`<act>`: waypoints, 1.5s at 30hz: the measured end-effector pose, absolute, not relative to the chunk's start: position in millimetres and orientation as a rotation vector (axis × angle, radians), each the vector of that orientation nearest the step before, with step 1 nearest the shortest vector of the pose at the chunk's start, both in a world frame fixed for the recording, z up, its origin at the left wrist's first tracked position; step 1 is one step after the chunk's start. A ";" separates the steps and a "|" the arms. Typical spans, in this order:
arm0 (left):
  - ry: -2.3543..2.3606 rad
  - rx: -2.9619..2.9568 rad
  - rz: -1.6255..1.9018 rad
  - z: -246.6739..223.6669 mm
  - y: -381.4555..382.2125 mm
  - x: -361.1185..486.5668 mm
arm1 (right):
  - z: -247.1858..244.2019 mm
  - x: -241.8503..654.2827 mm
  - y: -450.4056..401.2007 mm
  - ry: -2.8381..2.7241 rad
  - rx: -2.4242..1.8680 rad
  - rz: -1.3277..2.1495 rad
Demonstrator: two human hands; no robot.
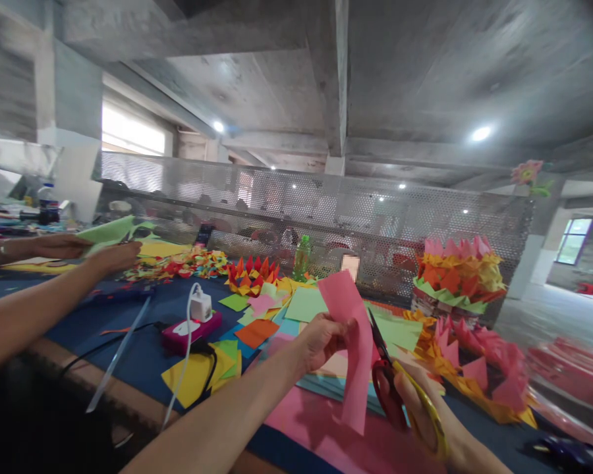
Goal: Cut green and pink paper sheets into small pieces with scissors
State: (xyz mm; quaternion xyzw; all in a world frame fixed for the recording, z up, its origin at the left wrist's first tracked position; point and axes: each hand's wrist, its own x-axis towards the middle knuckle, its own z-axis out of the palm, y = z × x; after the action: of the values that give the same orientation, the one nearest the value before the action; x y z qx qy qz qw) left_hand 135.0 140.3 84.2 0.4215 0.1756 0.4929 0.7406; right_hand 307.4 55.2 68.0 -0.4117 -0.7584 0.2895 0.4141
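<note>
Pinched between the thumb and fingers of my left hand (pixel 322 339) is a strip of pink paper (pixel 358 368), held upright above the table. My right hand (pixel 418 398) grips a pair of scissors (pixel 386 372) with red and yellow handles. Their dark blades point up, close beside the strip's right edge; whether they touch it I cannot tell. Beneath both hands lie a large pink sheet (pixel 306 421) and a stack of light blue sheets (pixel 321 385). Pale green sheets (pixel 306 304) lie just behind my left hand.
At left, a co-worker's hands (pixel 111 257) hold green paper (pixel 111 234). A purple power strip (pixel 190 332) with a white charger and cables sits left of me. Folded paper petals (pixel 474 368) and a layered paper basket (pixel 457 276) stand right. A perforated metal screen (pixel 277 197) runs behind.
</note>
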 end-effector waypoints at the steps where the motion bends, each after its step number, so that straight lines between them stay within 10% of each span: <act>1: 0.398 0.921 1.080 83.7 140.2 135.5 | 70.1 307.1 54.7 -1.926 -1.017 0.706; 45: 0.342 0.836 1.110 84.0 144.5 132.4 | 72.3 308.5 54.5 -1.939 -1.055 0.687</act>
State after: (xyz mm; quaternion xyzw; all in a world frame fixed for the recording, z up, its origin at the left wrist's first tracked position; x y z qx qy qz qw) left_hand 132.4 144.5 84.0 0.3831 0.1569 0.5087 0.7548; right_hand 308.5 54.5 72.3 -0.4175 -0.7675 0.2720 0.4032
